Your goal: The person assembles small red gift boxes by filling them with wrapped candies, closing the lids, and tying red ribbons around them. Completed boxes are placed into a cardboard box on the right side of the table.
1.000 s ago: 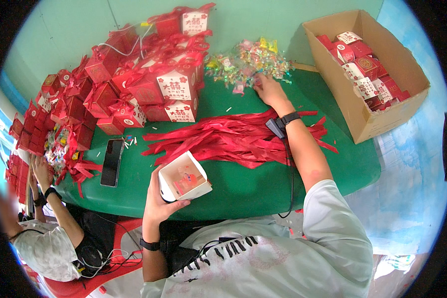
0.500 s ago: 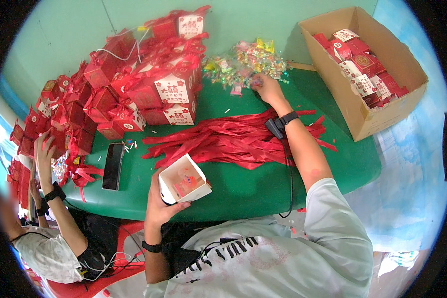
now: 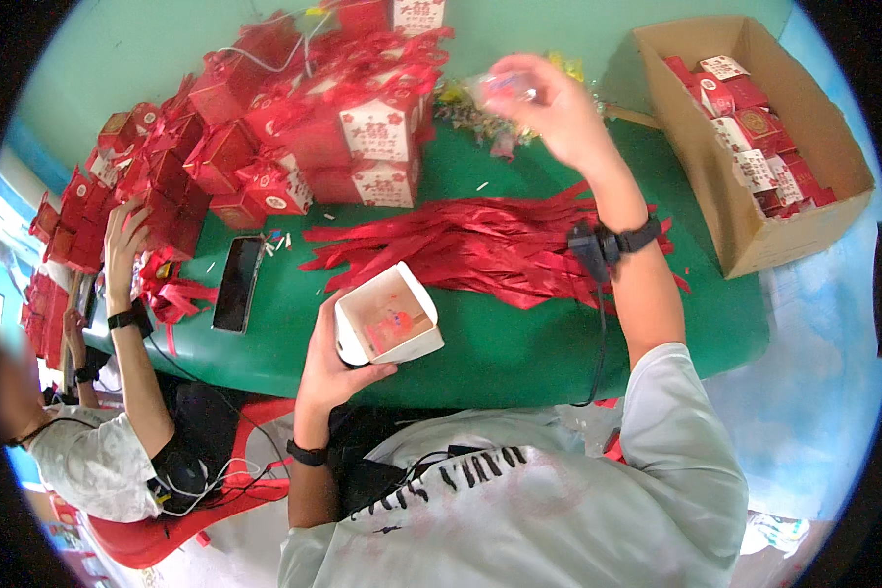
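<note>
My left hand [image 3: 325, 367] grips an open-topped white gift box [image 3: 423, 345], tilted so its inside shows. At the bottom of that box lies something small and pinkish red, seemingly a wrapped candy [image 3: 394, 323]. Raised over the far part of the table, my right hand [image 3: 566, 116] pinches a clear-wrapped candy [image 3: 506, 90] with a pink and blue middle, a little blurred. Behind and below that hand is a heap of shiny wrapped candies [image 3: 465, 113], partly hidden by it. A bundle of red ribbons [image 3: 480, 240] lies between the box and the heap.
Red and white gift boxes with ribbons [image 3: 377, 132] are stacked at the far left. A cardboard carton [image 3: 755, 240] of folded boxes stands at the right. A phone [image 3: 236, 284] lies on the green table [image 3: 519, 363]. At the left, a co-worker's hand [image 3: 125, 240] touches the boxes.
My right hand has lifted away from the candy heap with a candy in its fingers. My left hand still holds the white box. The whole view has shifted slightly.
</note>
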Motion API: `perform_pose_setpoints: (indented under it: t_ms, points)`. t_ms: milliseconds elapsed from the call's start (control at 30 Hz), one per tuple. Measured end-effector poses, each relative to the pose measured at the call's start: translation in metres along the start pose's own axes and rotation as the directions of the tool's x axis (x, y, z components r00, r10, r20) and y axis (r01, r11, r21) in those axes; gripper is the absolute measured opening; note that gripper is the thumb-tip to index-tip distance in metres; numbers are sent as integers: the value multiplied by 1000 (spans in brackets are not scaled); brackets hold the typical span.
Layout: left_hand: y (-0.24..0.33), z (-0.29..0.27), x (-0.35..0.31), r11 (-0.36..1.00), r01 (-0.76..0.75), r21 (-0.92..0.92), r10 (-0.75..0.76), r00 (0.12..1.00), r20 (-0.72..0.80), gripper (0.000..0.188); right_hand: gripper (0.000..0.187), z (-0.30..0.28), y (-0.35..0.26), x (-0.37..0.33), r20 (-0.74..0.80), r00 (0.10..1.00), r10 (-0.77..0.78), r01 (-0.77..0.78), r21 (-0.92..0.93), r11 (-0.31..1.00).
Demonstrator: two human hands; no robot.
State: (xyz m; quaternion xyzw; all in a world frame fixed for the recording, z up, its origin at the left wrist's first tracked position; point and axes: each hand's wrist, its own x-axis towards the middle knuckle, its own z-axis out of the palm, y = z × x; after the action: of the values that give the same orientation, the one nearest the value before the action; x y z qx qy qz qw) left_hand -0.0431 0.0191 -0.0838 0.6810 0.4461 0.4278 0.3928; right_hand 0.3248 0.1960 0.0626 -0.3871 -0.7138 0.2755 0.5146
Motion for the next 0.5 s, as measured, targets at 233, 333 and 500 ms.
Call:
perform_pose_setpoints:
  t_ms: [233, 333, 500]
  points:
    - [0, 1, 2, 1000, -10, -22, 11, 1000, 8, 113, 35, 118, -76, -69, 433, 818, -380, 356, 137, 924]
    - [6, -2, 3, 998, -38, 56, 37, 999, 10, 113, 38, 141, -64, -83, 440, 761, -476, 453, 164, 876]
    - [1, -1, 1, 997, 52, -51, -51, 998, 21, 116, 43, 130, -65, -82, 510, 691, -513, 536, 115, 837]
